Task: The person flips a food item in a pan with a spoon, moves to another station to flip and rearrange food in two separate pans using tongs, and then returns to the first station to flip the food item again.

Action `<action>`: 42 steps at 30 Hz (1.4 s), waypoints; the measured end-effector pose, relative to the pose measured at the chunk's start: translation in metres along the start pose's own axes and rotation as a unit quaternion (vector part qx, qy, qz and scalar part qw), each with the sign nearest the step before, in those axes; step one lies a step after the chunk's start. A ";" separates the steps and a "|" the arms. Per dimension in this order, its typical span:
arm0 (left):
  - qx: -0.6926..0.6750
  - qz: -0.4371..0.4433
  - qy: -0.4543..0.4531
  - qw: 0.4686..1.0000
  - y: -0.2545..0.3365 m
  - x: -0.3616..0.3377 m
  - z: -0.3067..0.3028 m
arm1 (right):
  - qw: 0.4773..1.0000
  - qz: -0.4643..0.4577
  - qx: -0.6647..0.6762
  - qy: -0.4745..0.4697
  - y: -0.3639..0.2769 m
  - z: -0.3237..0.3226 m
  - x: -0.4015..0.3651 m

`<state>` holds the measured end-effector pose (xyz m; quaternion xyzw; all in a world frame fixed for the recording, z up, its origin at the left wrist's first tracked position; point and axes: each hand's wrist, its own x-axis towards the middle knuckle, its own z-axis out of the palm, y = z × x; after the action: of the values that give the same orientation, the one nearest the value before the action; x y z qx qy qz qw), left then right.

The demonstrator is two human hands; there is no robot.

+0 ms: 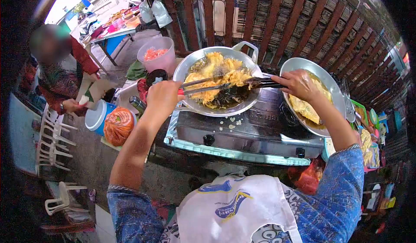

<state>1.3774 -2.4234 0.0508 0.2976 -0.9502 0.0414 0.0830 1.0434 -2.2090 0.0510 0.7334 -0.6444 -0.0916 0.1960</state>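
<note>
My left hand (pixel 162 97) is closed round a long thin metal utensil (pixel 203 87) with a red part by the fingers. It reaches over the left wok (pixel 180 71), where golden battered fritters (pixel 208 93) fry in dark bubbling oil. From the other side, my right hand (pixel 299 84) grips dark tongs (pixel 266 82), their far end at the fritters near the wok's right rim. The exact kind of the left utensil is hard to make out. Under my right forearm, a second wok (pixel 294 65) holds a flat yellow fried piece (pixel 305 108) in oil.
Both woks sit on a two-burner gas stove (pixel 234 134) with batter drips. Left stand a pink bucket (pixel 143 50), a blue tub (pixel 97 117) and a bag of orange food (pixel 119 126). A person (pixel 65 78) is beyond them. A slatted fence (pixel 273 17) runs behind.
</note>
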 end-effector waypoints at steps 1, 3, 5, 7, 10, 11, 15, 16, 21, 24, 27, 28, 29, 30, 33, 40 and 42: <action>0.000 0.000 0.000 1.000 0.000 0.000 0.001 | 1.000 -0.006 0.010 0.016 0.003 0.002 -0.002; -0.007 0.004 0.003 1.000 -0.002 0.001 0.003 | 0.999 -0.012 0.019 0.032 0.006 0.006 -0.004; -0.013 0.002 0.001 1.000 -0.004 0.000 0.004 | 0.998 -0.016 0.012 0.055 0.008 0.008 -0.007; -0.018 -0.001 -0.001 1.000 -0.005 -0.001 0.003 | 0.998 -0.024 0.011 0.058 0.012 0.012 -0.010; -0.019 -0.031 -0.025 0.999 -0.005 -0.002 0.001 | 0.998 -0.029 0.014 0.061 0.015 0.014 -0.012; -0.021 -0.019 -0.014 1.000 -0.004 -0.004 0.002 | 0.998 -0.027 0.020 0.058 0.015 0.012 -0.011; -0.027 -0.003 0.014 1.000 0.001 -0.010 -0.009 | 0.999 -0.010 0.023 0.038 0.010 0.000 -0.005; -0.027 -0.003 0.014 1.000 0.002 -0.011 -0.012 | 1.000 -0.006 0.016 0.023 0.009 -0.002 -0.003; -0.022 -0.037 -0.039 0.998 0.024 -0.008 -0.009 | 1.000 -0.007 0.015 0.026 0.004 -0.005 -0.003; -0.003 -0.034 -0.044 0.998 0.029 -0.002 0.003 | 0.999 -0.016 0.008 0.028 0.003 -0.007 -0.006; 0.010 -0.031 -0.045 0.998 0.029 0.002 0.004 | 0.998 -0.033 -0.008 0.045 0.008 -0.005 -0.015; 0.013 -0.032 -0.047 0.998 0.028 0.003 0.004 | 0.998 -0.040 -0.003 0.054 0.010 -0.005 -0.017; 0.012 -0.031 -0.047 0.998 0.028 0.003 0.003 | 0.997 -0.048 0.003 0.063 0.012 -0.005 -0.019; 0.010 -0.035 -0.047 0.998 0.028 0.003 0.002 | 0.996 -0.050 0.006 0.073 0.014 -0.005 -0.021; 0.005 -0.031 -0.041 0.999 0.025 0.002 0.001 | 0.995 -0.053 0.015 0.088 0.020 0.002 -0.028; -0.025 -0.036 -0.024 0.999 0.016 -0.003 0.005 | 0.996 -0.023 0.031 0.076 0.031 0.004 -0.037; -0.022 -0.035 -0.017 0.999 0.010 -0.003 0.007 | 0.995 -0.013 0.060 0.084 0.035 0.004 -0.038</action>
<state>1.3727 -2.4143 0.0427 0.3296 -0.9411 0.0123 0.0750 1.0043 -2.1756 0.0565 0.7570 -0.6206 0.0066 0.2043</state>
